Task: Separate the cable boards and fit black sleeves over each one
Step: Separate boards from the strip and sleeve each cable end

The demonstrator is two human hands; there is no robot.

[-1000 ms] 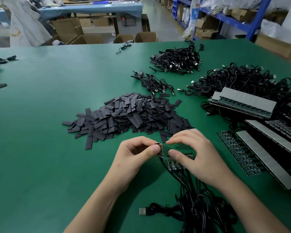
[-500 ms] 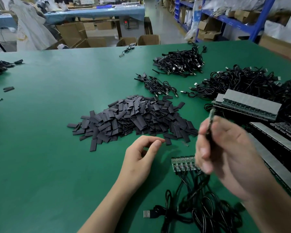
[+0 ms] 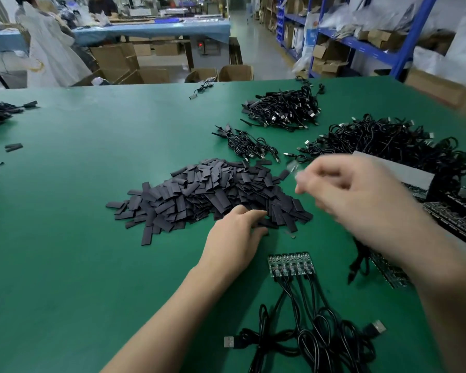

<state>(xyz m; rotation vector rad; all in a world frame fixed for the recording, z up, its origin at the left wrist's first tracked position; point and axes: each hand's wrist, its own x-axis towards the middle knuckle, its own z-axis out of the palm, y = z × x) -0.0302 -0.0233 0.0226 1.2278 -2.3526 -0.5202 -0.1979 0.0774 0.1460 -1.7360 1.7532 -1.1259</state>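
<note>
Hundreds of flat, matte black sleeves [image 3: 207,195] lie heaped at the middle of the smooth green surface [image 3: 92,265] before you, each a short rectangle. Your left hand [image 3: 234,238] reaches the heap's near edge, fingertips touching sleeves; whether they pinch one cannot be told. Just right of it lies a strip of small dark green boards [image 3: 291,265], joined side by side, each trailing a glossy black cable [image 3: 315,343] toward you. Your right hand [image 3: 361,195] hovers above, blurred, fingers curled; what it grasps, if anything, cannot be told. Farther right sit tangled cable bundles [image 3: 388,141] and board panels [image 3: 452,219]. Beyond the surface stand cardboard boxes [image 3: 234,72] and blue shelving [image 3: 361,44].
</note>
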